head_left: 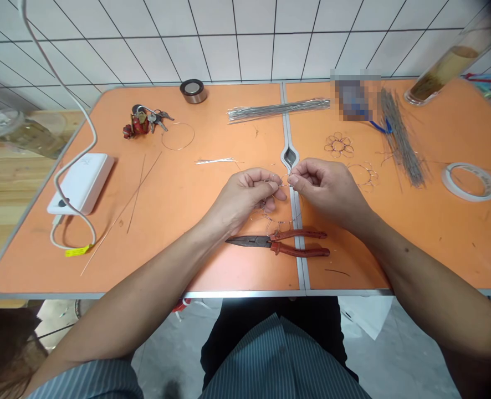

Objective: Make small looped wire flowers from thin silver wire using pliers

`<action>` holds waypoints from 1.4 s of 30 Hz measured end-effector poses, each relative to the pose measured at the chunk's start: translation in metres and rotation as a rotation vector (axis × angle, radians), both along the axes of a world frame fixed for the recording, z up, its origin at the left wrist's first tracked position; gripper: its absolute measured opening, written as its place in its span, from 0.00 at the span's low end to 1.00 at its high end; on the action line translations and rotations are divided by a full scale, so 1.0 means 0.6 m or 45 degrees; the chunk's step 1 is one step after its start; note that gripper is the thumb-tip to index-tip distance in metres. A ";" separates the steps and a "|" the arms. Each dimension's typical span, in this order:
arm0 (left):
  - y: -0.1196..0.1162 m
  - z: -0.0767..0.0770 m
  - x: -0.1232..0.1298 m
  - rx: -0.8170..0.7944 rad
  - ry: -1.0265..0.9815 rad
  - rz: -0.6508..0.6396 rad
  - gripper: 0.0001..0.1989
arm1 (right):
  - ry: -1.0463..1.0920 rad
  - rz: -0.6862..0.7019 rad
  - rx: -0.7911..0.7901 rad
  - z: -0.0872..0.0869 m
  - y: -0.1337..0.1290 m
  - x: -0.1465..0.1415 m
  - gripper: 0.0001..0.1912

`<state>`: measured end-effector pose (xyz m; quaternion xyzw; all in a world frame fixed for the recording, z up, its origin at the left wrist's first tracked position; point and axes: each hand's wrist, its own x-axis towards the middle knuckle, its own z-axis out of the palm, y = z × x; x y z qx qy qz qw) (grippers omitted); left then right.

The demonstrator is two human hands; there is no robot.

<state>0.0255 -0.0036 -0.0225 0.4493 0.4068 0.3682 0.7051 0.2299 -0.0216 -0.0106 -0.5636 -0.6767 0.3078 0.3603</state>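
Above the middle of the orange table, my left hand [256, 191] pinches a thin wire piece bent into small loops [285, 179]. My right hand [326, 185] closes thumb and forefinger on the other side of the same wire. Parts of the wire are hidden behind my fingers. Just below, a looped wire ring [277, 223] lies partly under my left hand. Pliers with red handles [301, 252] rest across the table's seam, nearer to me, jaws pointing left. Past my right hand are a flower-shaped wire piece [339, 145] and another looped wire ring [362, 176].
Wire bundles lie at the back [279, 111] and right [403, 138]. White tape [449, 180], a tilted glass of liquid [440, 75], dark tape [193, 91] and keys [146, 121] surround the work. A white power bank [81, 183] with a cable sits left, near loose wires [131, 202].
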 end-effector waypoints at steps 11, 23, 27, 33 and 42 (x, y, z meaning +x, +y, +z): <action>-0.001 0.001 0.004 0.027 0.080 0.020 0.07 | 0.078 0.037 -0.033 -0.004 -0.005 -0.008 0.08; 0.011 -0.001 -0.005 -0.017 0.020 0.150 0.08 | 0.189 0.012 0.016 -0.016 0.003 -0.004 0.07; 0.016 -0.002 -0.009 -0.059 0.007 0.135 0.08 | 0.187 0.010 0.004 -0.017 0.003 -0.003 0.06; 0.021 -0.006 -0.013 0.004 0.080 0.147 0.08 | 0.169 -0.007 -0.001 -0.015 0.005 -0.002 0.04; 0.040 -0.025 -0.024 0.336 0.445 0.231 0.11 | 0.155 -0.011 -0.001 -0.015 0.002 -0.004 0.04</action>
